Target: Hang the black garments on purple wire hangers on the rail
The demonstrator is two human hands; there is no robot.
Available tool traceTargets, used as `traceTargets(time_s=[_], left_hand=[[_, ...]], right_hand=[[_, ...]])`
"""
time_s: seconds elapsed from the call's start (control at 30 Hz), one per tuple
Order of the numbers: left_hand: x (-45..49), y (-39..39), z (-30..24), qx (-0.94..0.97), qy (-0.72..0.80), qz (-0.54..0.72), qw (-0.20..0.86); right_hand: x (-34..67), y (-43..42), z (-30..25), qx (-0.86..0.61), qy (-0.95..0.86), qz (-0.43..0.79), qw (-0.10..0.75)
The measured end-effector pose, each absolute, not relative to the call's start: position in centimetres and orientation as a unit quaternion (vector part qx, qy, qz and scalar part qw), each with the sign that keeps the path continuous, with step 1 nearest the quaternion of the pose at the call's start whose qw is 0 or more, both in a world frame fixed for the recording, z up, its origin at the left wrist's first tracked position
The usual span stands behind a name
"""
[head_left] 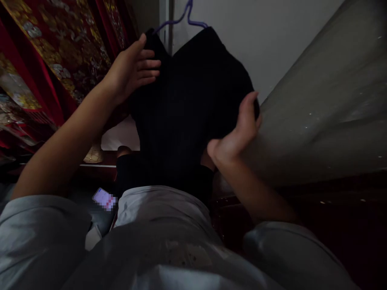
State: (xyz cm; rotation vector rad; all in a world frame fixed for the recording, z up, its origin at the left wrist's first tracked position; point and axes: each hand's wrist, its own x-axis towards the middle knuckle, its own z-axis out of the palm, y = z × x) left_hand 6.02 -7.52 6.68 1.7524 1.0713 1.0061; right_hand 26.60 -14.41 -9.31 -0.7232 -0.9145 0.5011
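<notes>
The black garment (pixel 187 88) hangs from a purple hanger (pixel 196 23), its top dipping like a V. The left hand (pixel 131 68) is unclenched beside it; whether the right hand (pixel 236 135) grasps its edge, I cannot tell. Behind is a pale wall (pixel 242 28); red patterned cloth (pixel 60 44) hangs leftward.

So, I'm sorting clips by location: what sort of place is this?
Probably a room in a home, though dim light limits certainty: red-and-gold patterned fabric hangs at left, and a dark garment is on a purple hanger.
</notes>
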Motion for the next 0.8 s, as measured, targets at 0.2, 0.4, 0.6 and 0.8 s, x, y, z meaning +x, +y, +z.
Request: traceTargets(time_s=[0.2,0.4,0.6,0.8], left_hand=[[4.5,-11.3,5.9,0.705,0.415,0.374,0.437],[-0.3,-12.8,4.9,0.787,0.499,0.156,0.329],[-3.4,-12.7,7.2,0.809,0.513,0.234,0.170],[-2.9,-8.3,5.9,0.791,0.464,0.399,-0.021]], right_hand=[[25.1,-17.0,-9.0,-0.140,-0.850,0.253,0.441],[26.2,-13.5,-7.9,-0.166,-0.818,0.184,0.519],[27.9,-6.8,-9.1,-0.334,-0.704,0.291,0.556],[27.8,-5.9,-8.5,-0.242,-0.557,0.410,0.681]])
